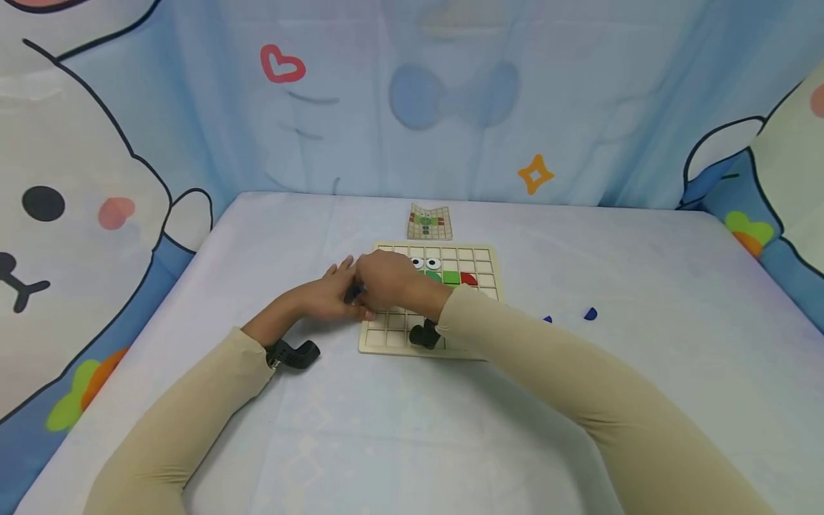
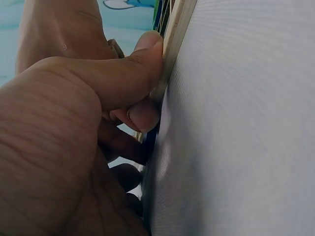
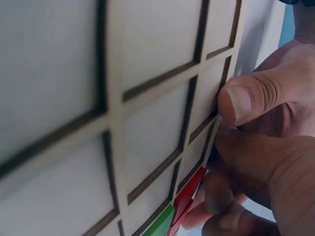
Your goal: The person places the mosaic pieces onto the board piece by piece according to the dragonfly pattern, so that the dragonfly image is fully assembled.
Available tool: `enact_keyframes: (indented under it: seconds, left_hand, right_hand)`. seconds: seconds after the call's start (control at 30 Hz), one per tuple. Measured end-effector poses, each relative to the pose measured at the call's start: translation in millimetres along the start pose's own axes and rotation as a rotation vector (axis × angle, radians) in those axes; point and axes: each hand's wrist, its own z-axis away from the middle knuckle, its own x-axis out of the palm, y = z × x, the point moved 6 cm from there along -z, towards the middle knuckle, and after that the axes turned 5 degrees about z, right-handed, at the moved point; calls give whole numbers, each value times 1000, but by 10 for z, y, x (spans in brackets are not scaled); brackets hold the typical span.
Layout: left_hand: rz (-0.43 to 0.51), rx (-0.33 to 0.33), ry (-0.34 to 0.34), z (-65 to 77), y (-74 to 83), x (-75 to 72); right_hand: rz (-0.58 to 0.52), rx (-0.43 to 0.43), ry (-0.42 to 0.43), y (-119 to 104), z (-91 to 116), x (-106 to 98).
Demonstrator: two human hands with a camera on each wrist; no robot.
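My left hand is at the left edge of the gridded wooden board. In the left wrist view its thumb rests on the board's edge, while its other fingers reach down by the tabletop. Close against it is my right hand, fingers curled. A small dark blue piece shows between the fingers of the two hands, mostly hidden; my right hand appears to pinch it. On the board lie two eye pieces, a green square and a red piece. The right hand covers part of the grid.
A small picture card with a matching grid pattern lies behind the board. Two blue pieces, one a half-round piece, lie right of it on the white tablecloth. A patterned curtain hangs behind the table.
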Motion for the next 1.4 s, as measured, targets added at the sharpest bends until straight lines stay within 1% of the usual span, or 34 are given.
enact_keyframes:
  seconds: [0.13, 0.3, 0.47, 0.6, 0.77, 0.87, 1.0, 1.13, 1.4]
  left_hand:
    - [3, 9, 0, -3, 3, -2]
    - [4, -9, 1, -1, 4, 1]
    - [5, -25, -4, -7, 2, 13]
    - [-16, -55, -4, -29, -6, 30]
    - [-49, -92, 11, -62, -29, 36]
    - [-61, -102, 20, -64, -45, 32]
    - [-69, -106, 22, -52, -40, 26]
    - [-59, -108, 18, -45, -15, 27]
    - [-60, -109, 24, -52, -34, 29]
  right_hand:
    - [-2, -3, 14, 4, 2, -17]
    - [8, -28, 49, 8, 31, -11]
    - [-26, -45, 90, 60, 131, -21]
    - [-49, -9, 80, 157, 326, -40]
    - [-105, 41, 62, 305, 655, -9]
    - [-97, 57, 65, 363, 838, 35]
    - [-80, 70, 79, 393, 1004, 101]
    - [-98, 90, 92, 387, 1069, 155]
    - [-74, 125, 140, 373, 1065, 164]
